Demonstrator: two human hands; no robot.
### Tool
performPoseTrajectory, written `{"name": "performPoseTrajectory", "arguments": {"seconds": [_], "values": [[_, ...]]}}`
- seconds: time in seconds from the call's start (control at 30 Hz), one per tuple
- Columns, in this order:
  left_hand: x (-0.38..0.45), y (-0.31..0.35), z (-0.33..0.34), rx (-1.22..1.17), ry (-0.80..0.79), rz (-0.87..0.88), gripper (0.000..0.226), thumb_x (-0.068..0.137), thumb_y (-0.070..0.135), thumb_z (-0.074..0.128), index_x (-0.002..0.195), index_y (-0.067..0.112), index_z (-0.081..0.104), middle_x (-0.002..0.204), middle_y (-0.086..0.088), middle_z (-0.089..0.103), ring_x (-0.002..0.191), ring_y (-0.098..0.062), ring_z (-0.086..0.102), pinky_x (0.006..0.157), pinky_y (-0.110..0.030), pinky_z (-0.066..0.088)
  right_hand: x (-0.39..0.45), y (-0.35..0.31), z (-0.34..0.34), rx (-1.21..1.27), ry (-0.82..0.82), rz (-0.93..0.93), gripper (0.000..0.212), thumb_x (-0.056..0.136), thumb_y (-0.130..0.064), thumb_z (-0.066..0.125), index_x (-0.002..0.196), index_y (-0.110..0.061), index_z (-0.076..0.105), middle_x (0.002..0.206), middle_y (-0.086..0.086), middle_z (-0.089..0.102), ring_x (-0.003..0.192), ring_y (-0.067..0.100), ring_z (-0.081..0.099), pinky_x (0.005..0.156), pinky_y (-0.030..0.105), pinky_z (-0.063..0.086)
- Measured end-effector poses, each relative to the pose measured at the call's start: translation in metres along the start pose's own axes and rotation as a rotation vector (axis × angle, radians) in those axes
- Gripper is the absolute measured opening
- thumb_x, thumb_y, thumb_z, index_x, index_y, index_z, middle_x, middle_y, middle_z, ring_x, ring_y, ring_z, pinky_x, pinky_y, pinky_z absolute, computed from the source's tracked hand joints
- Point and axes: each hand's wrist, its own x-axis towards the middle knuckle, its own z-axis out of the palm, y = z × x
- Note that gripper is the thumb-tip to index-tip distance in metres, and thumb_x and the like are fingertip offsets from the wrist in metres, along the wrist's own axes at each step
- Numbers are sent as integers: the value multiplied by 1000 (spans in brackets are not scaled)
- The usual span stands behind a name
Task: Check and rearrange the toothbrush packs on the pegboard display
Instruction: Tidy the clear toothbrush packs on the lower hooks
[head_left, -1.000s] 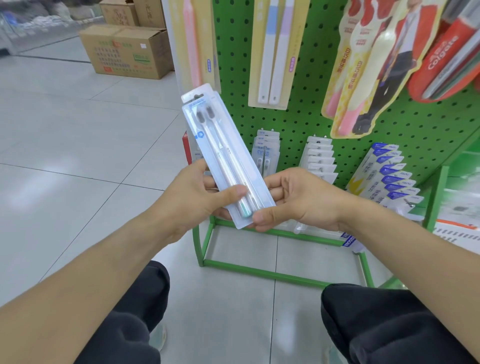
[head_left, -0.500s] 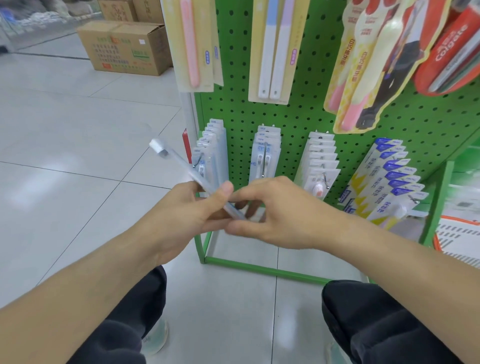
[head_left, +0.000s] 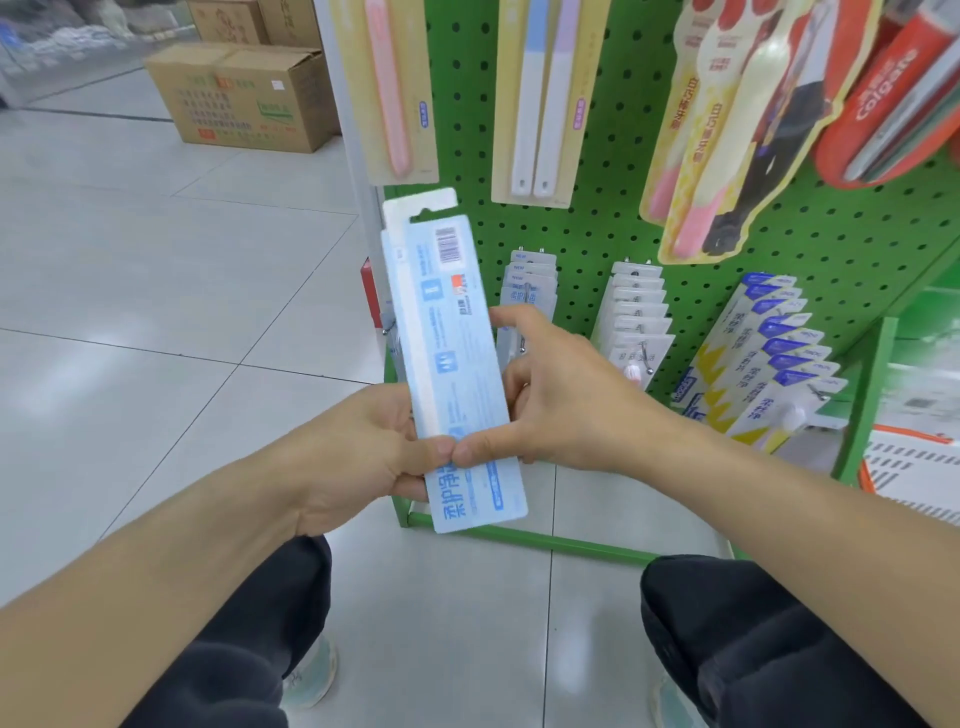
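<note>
Toothbrush pack (head_left: 457, 364) flipped over, printed back now facing camera.

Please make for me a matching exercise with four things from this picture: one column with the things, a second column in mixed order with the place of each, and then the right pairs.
Things
1. light blue toothbrush pack
2. cardboard box
3. red Colgate pack
4. blue and yellow packs

Places
A. on the floor, far left
B. top right of the green pegboard
C. between the left hand and the right hand
D. on a low hook, lower right

Pairs: 1-C, 2-A, 3-B, 4-D
</note>
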Motion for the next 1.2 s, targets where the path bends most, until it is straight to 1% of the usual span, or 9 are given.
{"name": "performPoseTrajectory", "arguments": {"seconds": [0.2,0.3,0.43,0.57,0.8,0.87,1.0,1.1,1.2], "values": [[1,-5,8,66,-98,-71,34,100,-4,50,128,12,59,117,-3,75,107,-19,72,85,-33,61,9,14,-6,128,68,53,46,62,-33,96,95,-12,72,75,11,75,53,18,67,52,37,58],[3,-3,7,141,-78,-16,34,98,0,57,127,15,59,116,-2,75,106,-20,72,84,-38,61,10,16,-7,216,85,95,34,71,-26,90,91,-5,73,68,6,74,43,8,59,44,23,47],[9,0,2,175,125,115,47,86,-1,73,126,19,57,108,-2,77,92,-26,76,76,-44,63,12,16,-10,223,-1,114,26,80,-22,85,97,-7,74,74,10,76,55,15,69,48,25,52],[13,1,10,227,159,160,35,92,9,67,122,26,57,91,0,79,80,-20,77,60,-31,61,14,20,-14,196,-37,125,34,76,-27,88,99,-5,76,75,11,77,64,23,74,58,31,60],[21,1,12,304,182,169,17,99,34,54,110,24,61,82,5,78,74,-14,76,58,-30,60,18,22,-21,255,155,112,41,85,-35,79,89,4,69,67,12,74,55,21,71,51,29,55],[22,2,16,382,215,187,24,99,40,49,97,22,66,73,12,75,64,-7,72,51,-22,53,18,23,-25,217,113,143,43,83,-38,80,91,3,68,70,11,75,62,23,74,57,32,59],[24,1,19,570,197,186,52,88,60,41,79,14,64,68,5,72,56,-15,66,49,-29,49,17,23,-31,274,127,166,47,74,-26,89,104,-1,61,82,9,76,64,23,73,56,33,60],[26,-2,19,649,182,184,45,94,54,46,67,19,56,53,16,58,46,-2,51,47,-14,36,16,26,-35,207,140,160,47,72,-28,90,100,-2,61,85,11,76,57,23,71,51,33,57],[29,-5,17,566,145,182,21,96,37,61,86,20,66,68,20,70,60,3,66,55,-10,46,15,25,-39,143,160,132,44,82,-36,82,91,1,62,76,7,77,52,28,70,49,36,57]]}}
